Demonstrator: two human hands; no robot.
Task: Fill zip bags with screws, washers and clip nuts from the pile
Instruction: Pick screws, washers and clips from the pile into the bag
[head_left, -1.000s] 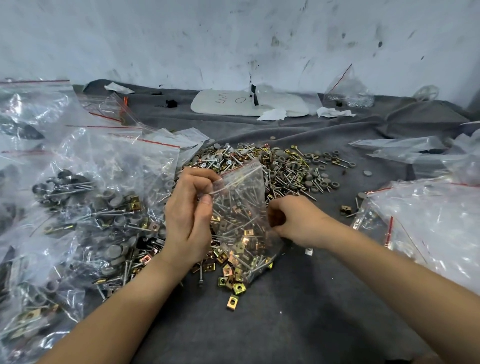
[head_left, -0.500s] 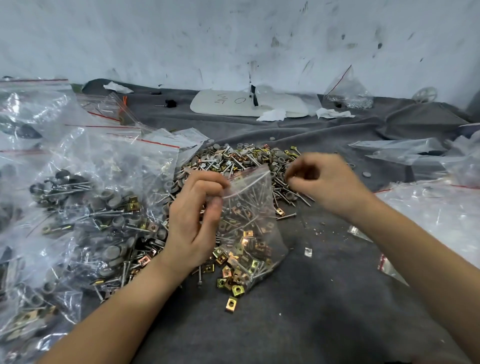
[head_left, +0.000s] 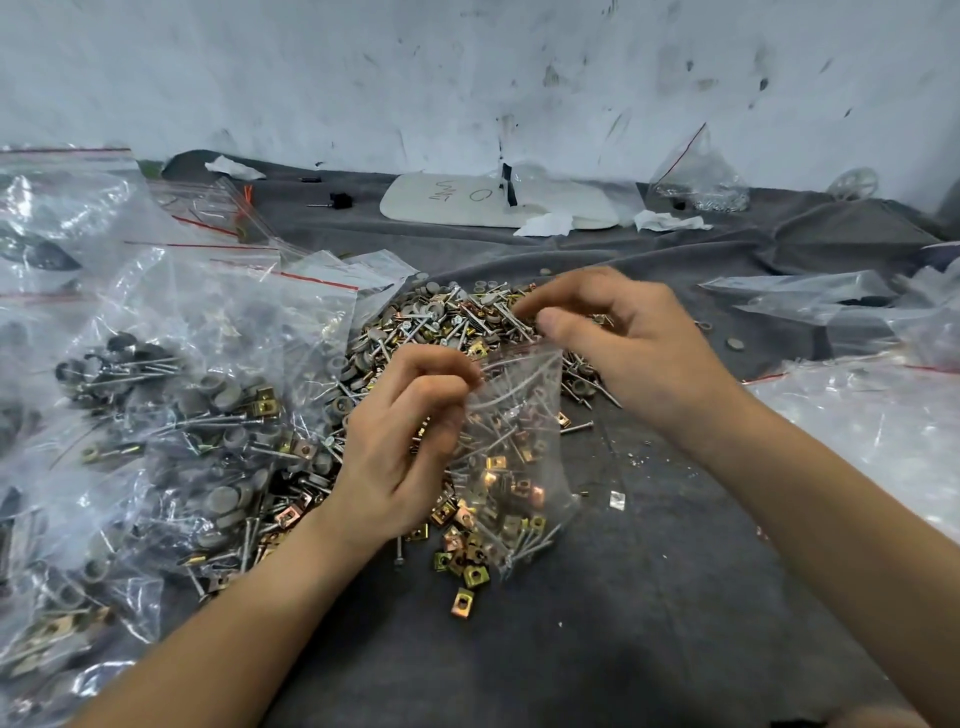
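The thin zip bag (head_left: 519, 441) lay at centre on the grey cloth (head_left: 597, 623), its near end sagging with screws and clip nuts. It looked like soft, slippery film, bottom-heavy, best held at the mouth rim. The left hand (head_left: 395, 447) pinched that rim's left edge. The right hand (head_left: 623, 343) hovered over the pile (head_left: 441, 322) just beyond, fingers curled toward the thumb; whether they held anything could not be told. One bag in hand, one pile; the filled bags (head_left: 208, 389) at left overlapped past counting.
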